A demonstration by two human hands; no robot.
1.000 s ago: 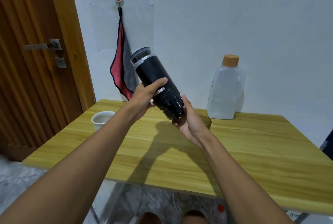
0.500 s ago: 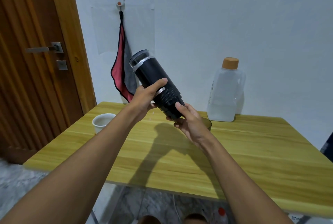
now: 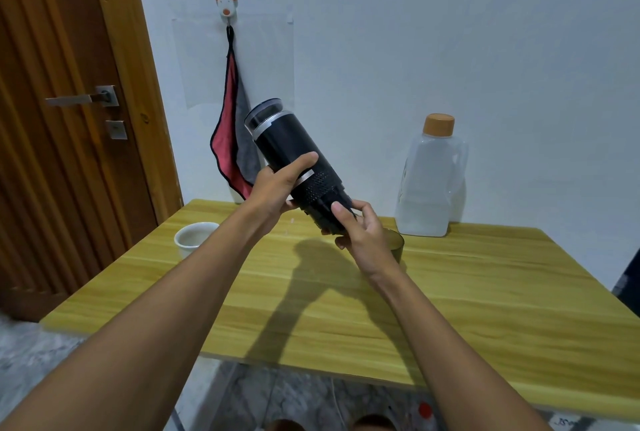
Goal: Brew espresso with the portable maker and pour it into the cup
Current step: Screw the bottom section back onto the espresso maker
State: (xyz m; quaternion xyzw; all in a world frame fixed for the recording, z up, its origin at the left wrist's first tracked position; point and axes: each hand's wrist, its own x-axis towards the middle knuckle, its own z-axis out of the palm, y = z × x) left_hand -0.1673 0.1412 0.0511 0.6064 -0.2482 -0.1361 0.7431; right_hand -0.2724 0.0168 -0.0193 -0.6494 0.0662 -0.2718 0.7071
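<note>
I hold the black cylindrical portable espresso maker (image 3: 291,150) tilted in the air above the table, its clear-capped top pointing up and left. My left hand (image 3: 277,188) grips its middle, thumb laid across the body near a silver ring. My right hand (image 3: 356,226) grips the lower black end piece with fingers and thumb curled round it. A white cup (image 3: 194,238) stands on the table at the left. A dark translucent cup (image 3: 396,245) stands just behind my right wrist, mostly hidden.
A clear plastic jug with an orange cap (image 3: 433,181) stands at the wall side of the wooden table (image 3: 485,309). A red and grey cloth (image 3: 232,156) hangs from a wall hook. A wooden door (image 3: 62,118) is on the left.
My right hand has shifted its hold on the lower end piece, moving from cupping underneath to the thumb on top. The maker stays tilted in the same place.
</note>
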